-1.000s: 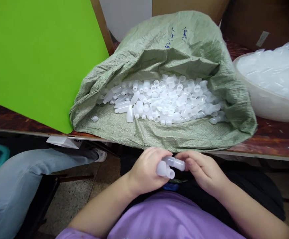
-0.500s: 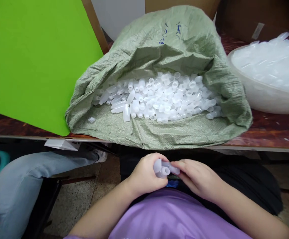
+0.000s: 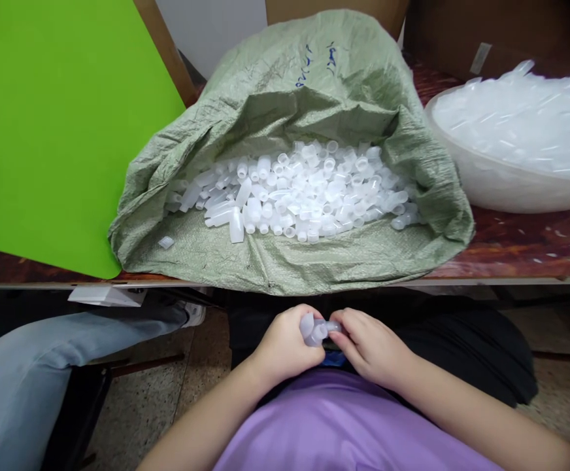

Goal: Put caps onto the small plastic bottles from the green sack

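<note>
- gripping two little plastic tubes (image 3: 318,329) tight, our left hand (image 3: 285,343) and right hand (image 3: 370,347) pushed them together.
- we sat close to the open green sack (image 3: 275,261) so more tubes (image 3: 295,190) were easy to reach.

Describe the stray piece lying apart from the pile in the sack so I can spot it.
Find the green woven sack open on the table. Left of its heap of white plastic pieces, near the sack's left fold, lies one small white piece, alone on bare fabric, touching nothing else.

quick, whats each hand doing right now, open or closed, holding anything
left hand: closed around small translucent plastic tubes
right hand: fingers pinched on a tube at its tip, meeting the left hand's tubes
</note>
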`<state>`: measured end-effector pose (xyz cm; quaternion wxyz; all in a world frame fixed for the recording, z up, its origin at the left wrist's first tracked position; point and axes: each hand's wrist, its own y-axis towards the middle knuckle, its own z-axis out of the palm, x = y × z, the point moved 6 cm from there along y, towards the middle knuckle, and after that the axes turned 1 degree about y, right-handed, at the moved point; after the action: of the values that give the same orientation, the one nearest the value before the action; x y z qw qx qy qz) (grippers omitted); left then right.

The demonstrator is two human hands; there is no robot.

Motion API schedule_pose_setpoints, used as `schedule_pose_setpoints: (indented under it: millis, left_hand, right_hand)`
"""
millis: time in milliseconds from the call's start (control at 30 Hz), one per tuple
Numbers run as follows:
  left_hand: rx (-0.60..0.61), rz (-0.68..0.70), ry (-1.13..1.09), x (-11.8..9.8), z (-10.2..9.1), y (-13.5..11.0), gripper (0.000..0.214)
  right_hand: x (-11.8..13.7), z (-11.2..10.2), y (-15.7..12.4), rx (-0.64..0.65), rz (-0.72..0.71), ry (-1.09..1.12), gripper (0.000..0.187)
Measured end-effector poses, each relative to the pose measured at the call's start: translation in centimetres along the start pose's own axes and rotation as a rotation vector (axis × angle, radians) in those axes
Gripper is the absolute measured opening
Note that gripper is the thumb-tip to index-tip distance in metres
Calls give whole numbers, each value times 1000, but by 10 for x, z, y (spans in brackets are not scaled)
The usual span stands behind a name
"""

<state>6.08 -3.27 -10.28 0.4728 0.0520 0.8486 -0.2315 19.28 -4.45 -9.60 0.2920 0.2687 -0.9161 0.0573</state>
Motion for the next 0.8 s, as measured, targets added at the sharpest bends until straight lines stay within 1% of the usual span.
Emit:
schedule_pose_setpoints:
  millis: [67, 133, 233, 300, 367, 433, 500, 533, 600, 633, 667, 700, 733, 767, 800]
  left_hand:
    - [-3, -21, 30, 4, 3, 2, 30]
    - [-3, -31, 67, 7, 5, 4, 28]
    - [-1, -22, 158, 10, 7, 9, 25]
    - [44, -10, 239, 10, 10, 15, 21]
    - [87, 18, 309, 9, 12, 23, 21]
    - [96, 66, 366, 6, 13, 32, 26]
    - [67, 105, 419, 3, 13, 40, 32]
    - [51, 118, 445, 3, 12, 44, 32]
    - [36, 119, 466, 5, 13, 48, 27]
    - [41, 107, 448, 7, 14, 49, 23]
    - [56, 87, 408, 10, 15, 49, 19]
    - [80, 64, 351, 12, 16, 48, 18]
    - [106, 38, 281, 14, 17, 46, 21]
    - [133, 13, 201, 15, 18, 43, 27]
    - [159, -8, 121, 15, 18, 39, 33]
  right_hand:
    - [-3, 8, 2, 2, 9, 3, 24]
    - [-8, 16, 3, 22, 34, 51, 26]
    - [-19, 28, 5, 56, 137, 196, 29]
    - [-28, 36, 5, 102, 216, 274, 33]
    - [-36, 41, 5, 160, 279, 255, 36]
    - [-43, 33, 3, 165, 326, 123, 37]
    - [-44, 11, 2, 138, 311, -13, 37]
    - [-42, -5, 1, 116, 279, -52, 35]
    - [-35, -43, 4, 84, 135, -57, 26]
    - [-35, -69, 7, -16, 94, -94, 24]
    - [-38, -96, 10, -174, 81, -182, 23]
    - [-44, -120, 15, -285, 99, -311, 22]
    - [-53, -135, 22, -318, 132, -461, 23]
    - [-65, -144, 30, -284, 175, -608, 24]
    - [-76, -149, 39, -250, 194, -651, 23]
